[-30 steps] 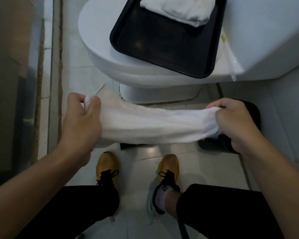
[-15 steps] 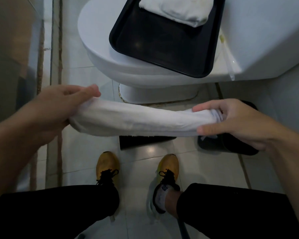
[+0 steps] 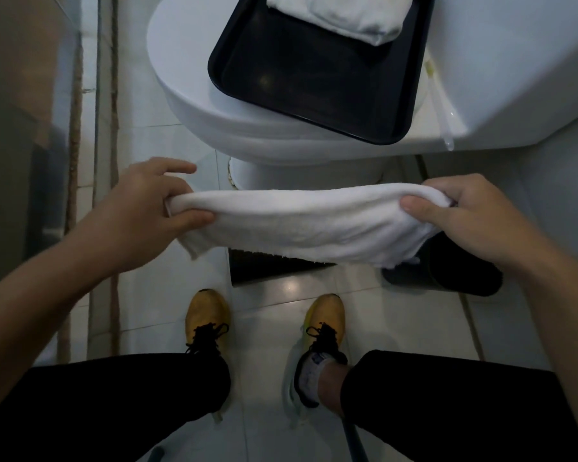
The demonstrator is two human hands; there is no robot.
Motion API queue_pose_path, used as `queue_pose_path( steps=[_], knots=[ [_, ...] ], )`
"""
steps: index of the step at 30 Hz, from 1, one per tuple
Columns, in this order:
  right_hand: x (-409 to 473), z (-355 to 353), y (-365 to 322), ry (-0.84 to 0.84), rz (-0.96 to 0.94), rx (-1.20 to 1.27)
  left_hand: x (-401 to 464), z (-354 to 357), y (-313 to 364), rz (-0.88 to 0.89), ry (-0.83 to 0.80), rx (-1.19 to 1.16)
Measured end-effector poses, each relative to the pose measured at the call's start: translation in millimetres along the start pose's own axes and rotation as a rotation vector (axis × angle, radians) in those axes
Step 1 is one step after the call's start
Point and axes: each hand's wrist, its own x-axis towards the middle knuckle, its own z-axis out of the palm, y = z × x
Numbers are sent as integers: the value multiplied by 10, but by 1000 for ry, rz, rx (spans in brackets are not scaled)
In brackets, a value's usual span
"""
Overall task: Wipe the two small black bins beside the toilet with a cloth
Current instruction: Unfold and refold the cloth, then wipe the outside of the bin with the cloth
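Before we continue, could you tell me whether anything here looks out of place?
A black tray holding a folded white cloth sits on the closed toilet lid, its corner overhanging the lid's edge.

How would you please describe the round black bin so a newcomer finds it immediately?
Start at the white toilet; on the tiled floor to its right stands the round black bin, under the right hand. Unlike the flat rectangular black thing nearby, it is cylindrical.

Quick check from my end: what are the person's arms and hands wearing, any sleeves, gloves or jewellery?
Both forearms are bare with no sleeves in view. The left hand and right hand have no gloves, and no rings, watch or wristbands show on the fingers or wrists. Nails look short and unpainted.
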Motion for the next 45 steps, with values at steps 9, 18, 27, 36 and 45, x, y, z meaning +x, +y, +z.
queue_pose_path(
  steps=[9,18,27,36,45],
  knots=[
    [59,168,-131,147,97,93,84,87,54,-51,57,-82],
    [-169,1009,-798,32,34,10,-117,587,661,-391,-149,-785],
    [-411,1327,-843,-100,-287,-171,-149,665,726,-613,-130,-1048],
    [-75,1138,-612,-232,-117,60,-87,391,731,-511,-218,-1055],
    [456,710,-85,-210,160,51,421,308,-447,-477,-285,-569]
  ],
)
